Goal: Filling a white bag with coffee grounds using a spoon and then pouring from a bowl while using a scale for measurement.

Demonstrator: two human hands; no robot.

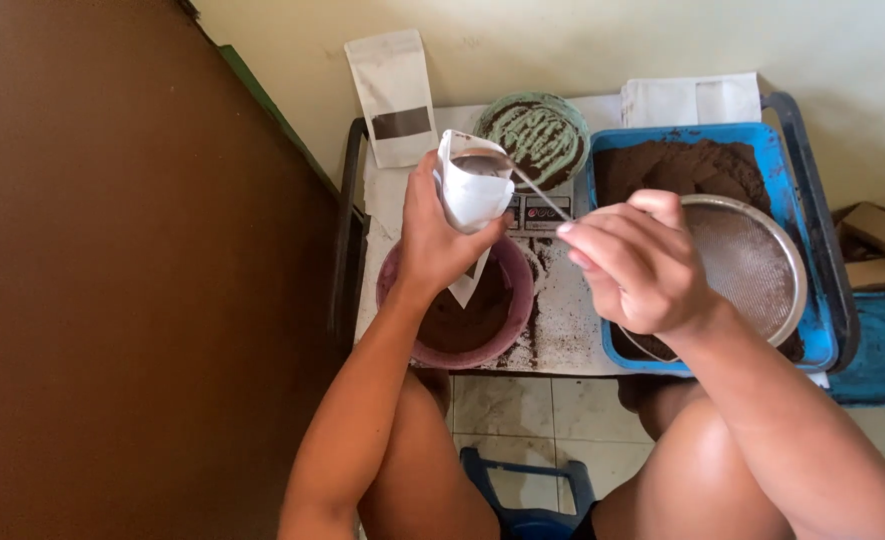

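Note:
My left hand [440, 232] grips a small white paper pouch [472, 190] held open above a pink bowl [510, 335] of dark brown powder. My right hand [634, 262] pinches the handle of a metal spoon [487, 164], whose bowl, loaded with brown powder, sits at the mouth of the pouch. Under the right hand a round metal sieve [752, 262] rests on a blue tray [607, 155] heaped with the same brown powder.
A green bowl [535, 132] smeared with powder sits on a digital scale [540, 212] at the back. A second white pouch [396, 95] leans on the wall, folded white paper [690, 100] lies behind the tray. Brown door [112, 280] left, cardboard box [877, 245] right, blue stool [527, 495] below.

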